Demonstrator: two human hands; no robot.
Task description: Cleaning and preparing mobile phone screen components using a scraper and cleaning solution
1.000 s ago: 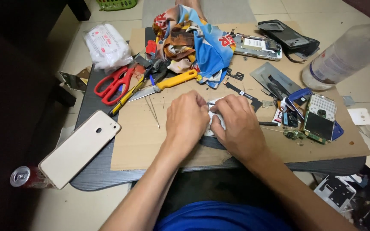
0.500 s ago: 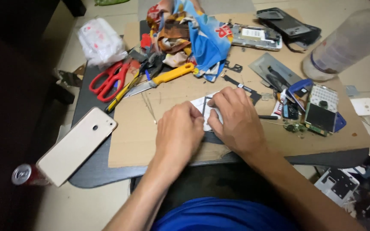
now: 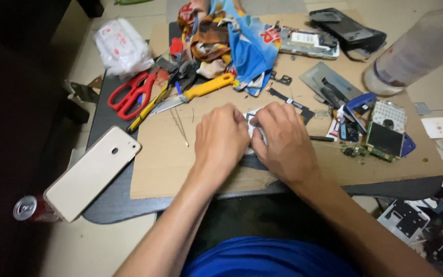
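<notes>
**Two hands closed on a small white part at the cardboard's middle**

Nearest, on the cardboard sheet (image 3: pixel 170 164), the left hand (image 3: pixel 221 141) and right hand (image 3: pixel 283 141) meet, fingers curled tight around a small white part (image 3: pixel 252 128), mostly hidden between them. Left of the cardboard lies a pale gold phone (image 3: pixel 93 172). Beyond the hands, a yellow-handled knife (image 3: pixel 201 91) and red scissors (image 3: pixel 132 94); farthest, a crumpled colourful cloth (image 3: pixel 232 36).

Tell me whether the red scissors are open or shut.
Shut: the red scissors lie flat with handle loops together; the blades are hidden among the tools, so only the handles show it.
</notes>
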